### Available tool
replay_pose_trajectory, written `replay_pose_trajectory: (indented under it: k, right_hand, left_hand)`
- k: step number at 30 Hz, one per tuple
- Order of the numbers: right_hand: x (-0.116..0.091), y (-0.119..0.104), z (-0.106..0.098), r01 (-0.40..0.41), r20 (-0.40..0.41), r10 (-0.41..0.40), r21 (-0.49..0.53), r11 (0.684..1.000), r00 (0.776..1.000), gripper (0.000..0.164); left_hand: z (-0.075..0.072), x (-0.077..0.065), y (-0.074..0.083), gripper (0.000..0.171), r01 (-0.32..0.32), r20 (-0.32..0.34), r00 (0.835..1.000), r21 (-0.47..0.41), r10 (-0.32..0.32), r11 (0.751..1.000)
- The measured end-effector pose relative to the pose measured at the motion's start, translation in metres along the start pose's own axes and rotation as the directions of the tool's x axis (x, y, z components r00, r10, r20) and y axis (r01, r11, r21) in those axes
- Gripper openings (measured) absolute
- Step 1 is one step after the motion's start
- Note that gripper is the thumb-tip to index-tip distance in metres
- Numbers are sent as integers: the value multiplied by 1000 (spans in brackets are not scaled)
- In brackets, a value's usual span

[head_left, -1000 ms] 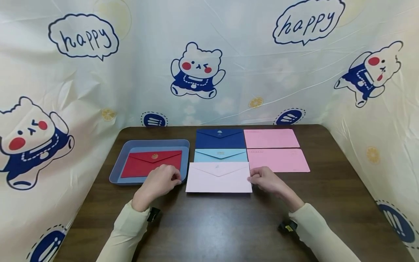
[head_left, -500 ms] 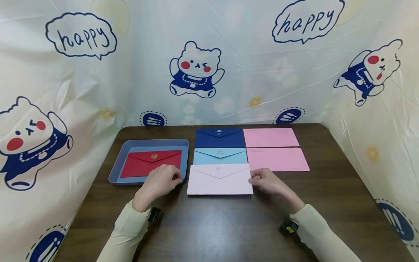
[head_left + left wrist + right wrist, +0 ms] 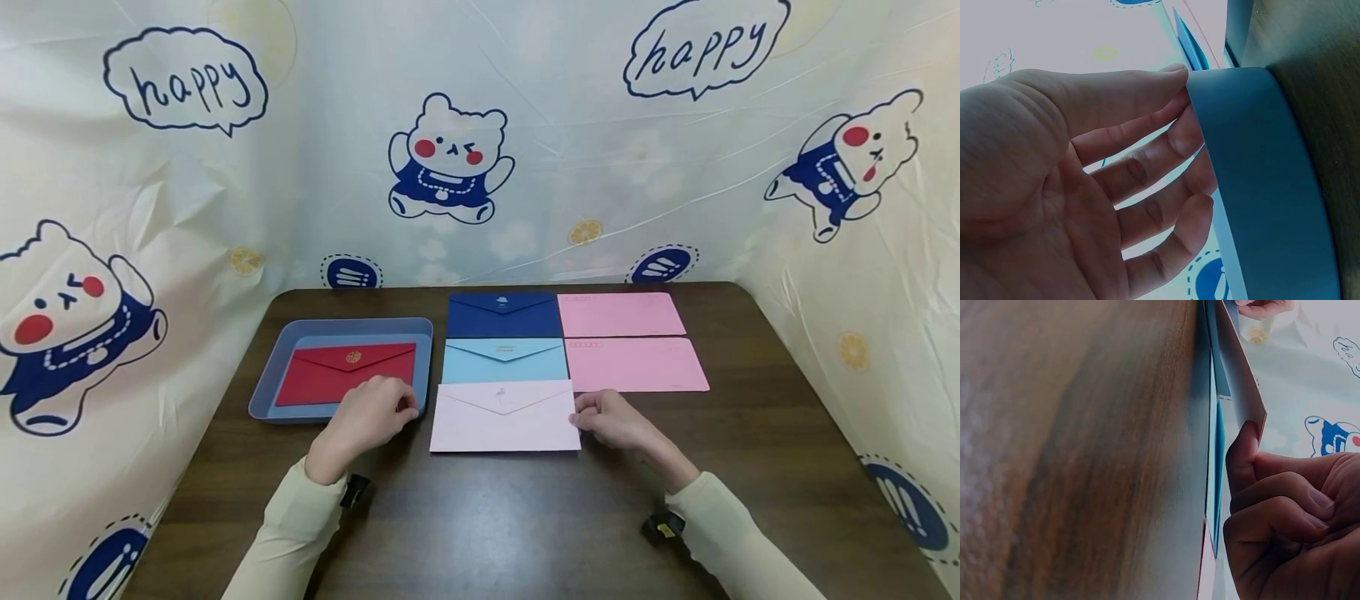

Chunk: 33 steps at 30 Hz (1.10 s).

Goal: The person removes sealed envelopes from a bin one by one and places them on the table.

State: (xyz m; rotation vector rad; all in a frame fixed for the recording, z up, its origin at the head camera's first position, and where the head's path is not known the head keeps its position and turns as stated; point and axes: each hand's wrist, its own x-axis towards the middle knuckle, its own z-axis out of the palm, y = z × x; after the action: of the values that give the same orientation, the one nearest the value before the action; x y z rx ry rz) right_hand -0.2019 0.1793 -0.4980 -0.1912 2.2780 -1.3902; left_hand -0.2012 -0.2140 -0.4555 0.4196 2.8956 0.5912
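Note:
A pale, nearly white envelope [image 3: 504,429] with a pointed flap is pinched at its right edge by my right hand [image 3: 609,415]. In the right wrist view, the envelope [image 3: 1244,375] is raised off the table, with thumb and finger at its corner. A light blue envelope [image 3: 504,367] lies just behind it, partly covered. My left hand [image 3: 367,417] holds the front right corner of the blue tray [image 3: 262,404]; in the left wrist view, thumb and fingers meet at the tray's rim [image 3: 1254,150]. Inside the tray lies a red envelope [image 3: 330,379] with a gold emblem.
At the back lies a dark blue envelope [image 3: 504,317]. Two pink envelopes, a rear one [image 3: 621,315] and a front one [image 3: 637,365], lie to the right. The brown table [image 3: 495,525] stretches forward, and a printed curtain [image 3: 570,183] surrounds its back and sides.
My right hand has drawn the pale envelope slightly nearer to me, uncovering more of the light blue one. The left hand stays at the tray's corner.

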Motion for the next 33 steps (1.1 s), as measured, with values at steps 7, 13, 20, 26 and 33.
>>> replay_pose_trajectory:
  k: [7,13,20,26,33]
  right_hand:
    - [-1,2,2,-10,5,10,-1,1000,1000,12]
    - [-2,2,3,-14,6,14,-9,1000,1000,13]
    - [-5,2,4,-16,-1,16,-34,999,1000,13]
    - [-6,3,4,-33,-16,32,-57,998,999,13]
    - [-6,4,4,-40,-13,39,-88,995,999,12]
  left_hand:
    - [1,0,-1,16,1,-4,1000,6,-1,1000]
    - [1,0,0,17,0,-6,1000,1,0,1000]
    - [1,0,-1,17,-1,-2,1000,-6,1,1000]
    - [1,0,-1,17,-9,-5,1000,-10,9,1000]
    - [1,-1,-2,16,-19,-7,1000,-10,19,1000]
